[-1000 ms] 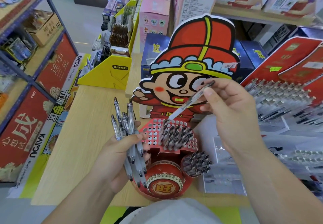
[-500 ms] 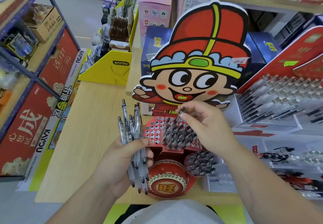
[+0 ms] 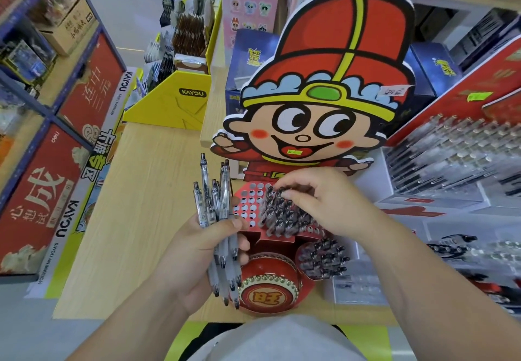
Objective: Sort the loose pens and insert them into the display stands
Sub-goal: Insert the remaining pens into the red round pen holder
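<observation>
Head view: two hands at a red display stand (image 3: pixel 248 205), one holding loose pens.

The stand stood on a pale wooden tabletop (image 3: pixel 141 205), with a cartoon cut-out (image 3: pixel 324 93) rising from its back and a red drum (image 3: pixel 265 284) at its front. Just left of the stand, the left hand (image 3: pixel 194 253) gripped a bundle of loose pens (image 3: pixel 217 219), fingers and thumb curled round their middles, clicker ends pointing up. Over the stand's perforated panel, the right hand (image 3: pixel 324 203) hung with bent fingers, its fingertips (image 3: pixel 284 193) touching the tops of the inserted pens (image 3: pixel 284 217). Whether they pinched one could not be told. The holes on the panel's left side stood unfilled. A round cup of pens (image 3: pixel 321 259) sat at the stand's front right. Behind and left of the stand was a yellow box (image 3: pixel 174 104), and to its right, trays of pens (image 3: pixel 451 157).
</observation>
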### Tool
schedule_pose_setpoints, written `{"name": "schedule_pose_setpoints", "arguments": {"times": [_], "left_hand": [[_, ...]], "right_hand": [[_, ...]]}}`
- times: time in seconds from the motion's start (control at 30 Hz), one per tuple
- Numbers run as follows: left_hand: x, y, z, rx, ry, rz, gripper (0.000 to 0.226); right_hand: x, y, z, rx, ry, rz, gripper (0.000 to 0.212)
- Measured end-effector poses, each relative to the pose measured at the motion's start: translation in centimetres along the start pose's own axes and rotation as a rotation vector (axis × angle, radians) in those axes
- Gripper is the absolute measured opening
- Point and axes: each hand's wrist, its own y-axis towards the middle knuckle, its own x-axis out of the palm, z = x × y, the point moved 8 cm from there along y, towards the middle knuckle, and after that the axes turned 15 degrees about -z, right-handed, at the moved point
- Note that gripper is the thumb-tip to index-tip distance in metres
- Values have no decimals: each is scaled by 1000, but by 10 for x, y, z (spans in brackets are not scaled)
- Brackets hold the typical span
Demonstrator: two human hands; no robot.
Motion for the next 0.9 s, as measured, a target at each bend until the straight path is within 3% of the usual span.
{"name": "schedule_pose_setpoints", "arguments": {"times": [0.17,0.43,0.63,0.9], "left_hand": [[1,2,-1,1,28,0,37],[2,0,-3,11,39,-17,15],[-1,-2,-4,16,28,-4,25],[-1,-3,-2,17,25,-32,24]], "right_hand": [[-3,3,-3,19,-65,-29,20],[-3,4,-5,43,-110,-26,21],[-12,3,-1,58,23,-16,16],[-14,17,-18,-4,-246,-167,14]]}}
